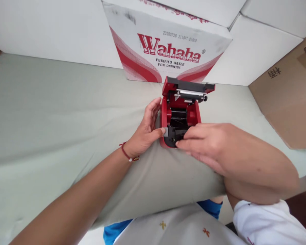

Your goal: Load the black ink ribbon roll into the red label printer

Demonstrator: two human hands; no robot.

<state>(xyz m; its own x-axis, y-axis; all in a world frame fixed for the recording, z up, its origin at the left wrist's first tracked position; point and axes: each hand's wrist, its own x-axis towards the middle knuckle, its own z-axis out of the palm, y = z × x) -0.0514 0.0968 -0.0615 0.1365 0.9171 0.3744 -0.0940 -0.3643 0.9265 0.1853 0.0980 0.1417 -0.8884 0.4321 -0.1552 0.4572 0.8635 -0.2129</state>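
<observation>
A small red printer (193, 115) with a black interior sits on the grey-green tabletop (53, 112), its lid (188, 85) flipped up at the back to show a metal bar. My left hand (145, 131) cups the printer's left side, thumb pressed on its front left corner. My right hand (214, 146) comes in from the right, its fingers pinched together at the black front edge of the open compartment. What those fingers hold, if anything, is hidden.
A white and red Wahaha water carton (168, 44) stands just behind the printer. White boxes (53, 27) line the back. A brown cardboard box (288, 98) leans at the right. The table's near edge runs just below my right hand.
</observation>
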